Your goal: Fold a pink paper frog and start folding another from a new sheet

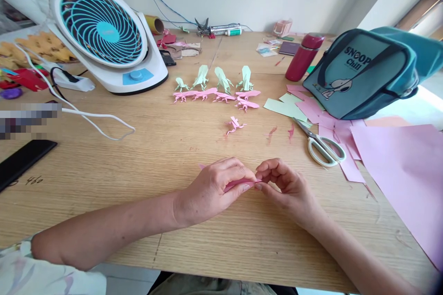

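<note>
A narrow folded pink paper [238,184] is between my two hands, just above the table's near middle. My left hand [216,182] wraps over its length, and a pink tip sticks out behind the knuckles. My right hand [285,186] pinches the paper's right end between thumb and forefinger, the other fingers curled. Most of the paper is hidden by my left hand. Beyond the hands lies a small pink folded paper figure [235,124]. Behind it stand a row of several pink paper insects [204,94] and several pale green ones [223,79].
White-handled scissors [321,147] lie right of my hands, by pink paper sheets [401,166] and green paper pieces [284,107]. A red flask [304,57] and a teal bag [360,73] stand at the back right. A fan [107,32], white cable [104,115] and black phone-like slab [26,161] are left.
</note>
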Tool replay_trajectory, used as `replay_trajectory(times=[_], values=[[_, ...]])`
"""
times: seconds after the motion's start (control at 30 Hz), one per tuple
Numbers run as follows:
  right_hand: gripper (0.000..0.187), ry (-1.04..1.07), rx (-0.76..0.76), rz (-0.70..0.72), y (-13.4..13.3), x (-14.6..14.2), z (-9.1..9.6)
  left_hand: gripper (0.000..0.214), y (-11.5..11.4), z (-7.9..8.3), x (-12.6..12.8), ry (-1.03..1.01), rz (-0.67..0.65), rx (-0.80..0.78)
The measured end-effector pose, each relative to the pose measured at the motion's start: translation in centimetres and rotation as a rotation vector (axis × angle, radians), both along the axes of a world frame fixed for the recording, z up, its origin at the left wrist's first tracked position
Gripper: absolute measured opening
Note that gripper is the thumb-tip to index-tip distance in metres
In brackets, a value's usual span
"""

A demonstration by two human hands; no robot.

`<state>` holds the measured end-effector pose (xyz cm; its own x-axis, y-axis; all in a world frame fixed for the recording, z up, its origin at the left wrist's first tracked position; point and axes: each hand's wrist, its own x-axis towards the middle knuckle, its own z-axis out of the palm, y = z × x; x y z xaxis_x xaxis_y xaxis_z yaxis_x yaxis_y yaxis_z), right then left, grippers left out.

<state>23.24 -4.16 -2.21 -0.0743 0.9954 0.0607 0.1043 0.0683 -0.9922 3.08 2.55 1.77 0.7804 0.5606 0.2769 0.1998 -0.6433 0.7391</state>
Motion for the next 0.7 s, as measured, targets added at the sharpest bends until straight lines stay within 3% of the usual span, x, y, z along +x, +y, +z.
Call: replay_trajectory(times=[0.7], values=[[0.019,-0.041,0.048,0.004,-0.07,-0.10,0.19,0.019,0.13,-0.14,0.04,0.003,-0.003,0.034]])
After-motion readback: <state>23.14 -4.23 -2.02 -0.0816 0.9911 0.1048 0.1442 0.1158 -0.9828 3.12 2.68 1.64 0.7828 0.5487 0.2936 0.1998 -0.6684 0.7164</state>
